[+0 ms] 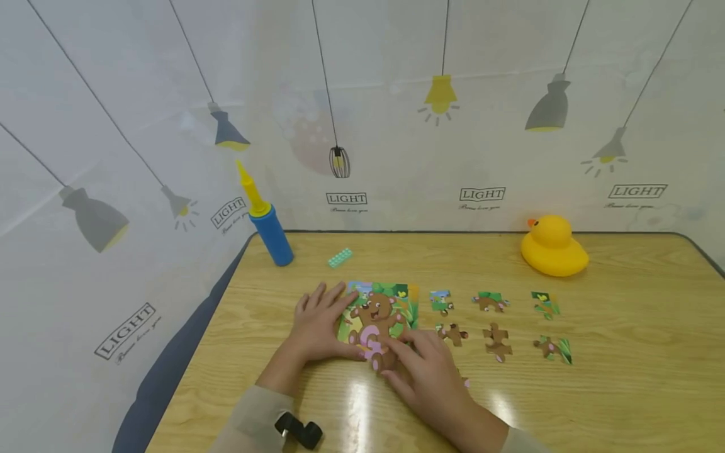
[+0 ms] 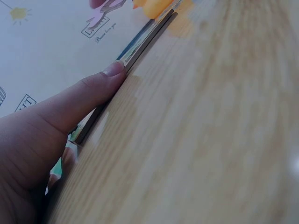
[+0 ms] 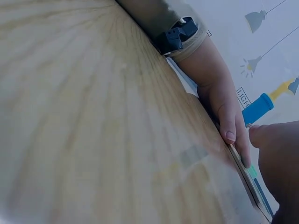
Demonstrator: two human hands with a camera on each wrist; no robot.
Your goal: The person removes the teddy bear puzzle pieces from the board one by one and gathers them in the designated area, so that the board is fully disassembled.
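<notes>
Bear puzzle [image 1: 378, 318] partly assembled under flat left hand [image 1: 317, 327] and pressing right hand [image 1: 427, 371] fingertips, neither grasping; six loose pieces [image 1: 493, 321] remain right of them.

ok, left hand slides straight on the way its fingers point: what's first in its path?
Probably the green brick. The left hand lies flat on the puzzle's left edge, fingers pointing toward the wall; the pump stands further left. Depth is uncertain.

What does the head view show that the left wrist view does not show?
Only the head view shows the right hand on the bear puzzle, six loose pieces, the blue pump and a green block. Only the left wrist view shows the left thumb pressed along the puzzle's thin edge. Both show the wooden table and yellow duck.
</notes>
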